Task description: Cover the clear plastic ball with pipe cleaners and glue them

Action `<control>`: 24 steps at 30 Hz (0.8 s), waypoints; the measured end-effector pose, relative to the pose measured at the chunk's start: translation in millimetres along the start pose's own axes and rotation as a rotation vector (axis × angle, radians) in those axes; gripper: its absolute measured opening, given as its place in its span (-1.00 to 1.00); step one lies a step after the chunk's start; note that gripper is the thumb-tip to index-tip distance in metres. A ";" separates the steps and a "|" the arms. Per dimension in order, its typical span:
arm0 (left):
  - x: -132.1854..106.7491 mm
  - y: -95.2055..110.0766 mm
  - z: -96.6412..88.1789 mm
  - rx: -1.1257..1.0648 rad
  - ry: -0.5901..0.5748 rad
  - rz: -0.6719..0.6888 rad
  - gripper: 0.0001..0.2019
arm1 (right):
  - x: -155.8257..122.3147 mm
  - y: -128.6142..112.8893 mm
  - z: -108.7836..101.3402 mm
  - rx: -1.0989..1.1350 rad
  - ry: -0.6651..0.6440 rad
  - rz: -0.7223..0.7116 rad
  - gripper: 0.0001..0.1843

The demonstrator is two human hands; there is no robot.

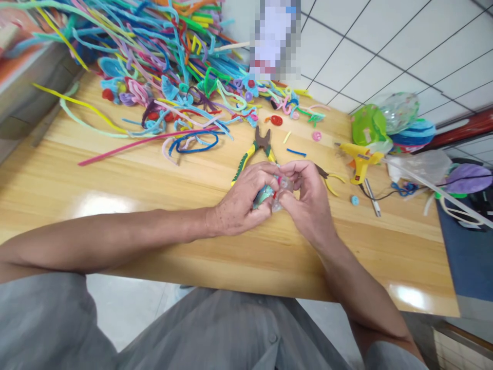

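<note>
Both hands meet over the middle of the wooden table [127,190]. My left hand [242,200] is curled around a small teal and pink pipe-cleaner piece [265,194]. My right hand [306,198] pinches the same piece from the right, where something clear and crinkly [284,186] shows between the fingers. Just beyond my hands lie pliers [257,149] with yellow-green handles. Most of the held piece is hidden by my fingers.
A big heap of coloured pipe cleaners [162,61] covers the far left of the table. A yellow glue gun [360,163] with a cord lies at the right, near green and clear bags [385,121]. Small cut bits and a red coil [276,120] are scattered about.
</note>
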State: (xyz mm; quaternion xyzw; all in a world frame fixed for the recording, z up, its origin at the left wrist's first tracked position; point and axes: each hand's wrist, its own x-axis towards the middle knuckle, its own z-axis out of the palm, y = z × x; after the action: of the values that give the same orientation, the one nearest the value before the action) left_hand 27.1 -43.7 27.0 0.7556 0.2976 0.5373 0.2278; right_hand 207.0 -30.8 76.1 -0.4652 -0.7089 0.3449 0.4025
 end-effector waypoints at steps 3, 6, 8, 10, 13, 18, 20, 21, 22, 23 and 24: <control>-0.2 -0.2 -1.3 -0.030 -0.018 -0.006 -0.67 | 0.4 2.0 -4.2 0.038 -0.038 0.030 -0.59; -0.7 -0.6 -1.2 -0.047 -0.014 -0.016 -0.64 | 0.5 3.7 -5.6 0.030 -0.036 0.031 -0.56; -0.7 -1.0 0.0 -0.047 0.003 -0.021 -0.64 | 0.4 3.3 -3.5 0.020 -0.017 0.026 -0.56; -0.3 -1.2 1.4 -0.046 0.019 -0.019 -0.65 | 0.4 2.2 0.0 0.010 0.002 0.024 -0.57; 0.3 -1.4 2.7 -0.049 0.030 -0.004 -0.65 | 0.5 1.4 3.1 0.000 0.040 0.011 -0.60; -0.7 -2.3 2.4 -0.053 0.015 -0.019 -0.66 | 1.2 5.0 -5.8 0.030 -0.045 0.023 -0.58; -1.6 -2.8 2.4 -0.055 0.013 -0.029 -0.67 | 1.6 6.0 -9.8 0.024 -0.083 0.029 -0.57; -1.9 -2.9 2.4 -0.055 0.013 -0.031 -0.67 | 1.7 5.9 -10.7 0.020 -0.087 0.024 -0.58; -2.2 -2.8 2.4 -0.052 0.012 -0.032 -0.66 | 1.7 5.4 -10.6 0.018 -0.080 0.014 -0.59; -2.3 -2.6 2.2 -0.049 0.010 -0.034 -0.66 | 1.6 4.4 -9.6 0.015 -0.068 0.004 -0.60; -2.4 -2.1 1.9 -0.045 0.007 -0.037 -0.65 | 1.5 3.1 -8.0 0.010 -0.056 -0.003 -0.60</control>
State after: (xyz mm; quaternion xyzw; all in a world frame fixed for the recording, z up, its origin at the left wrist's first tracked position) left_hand 27.9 -43.9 23.4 0.7426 0.3001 0.5424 0.2535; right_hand 214.9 -27.5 77.4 -0.4523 -0.7189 0.3610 0.3851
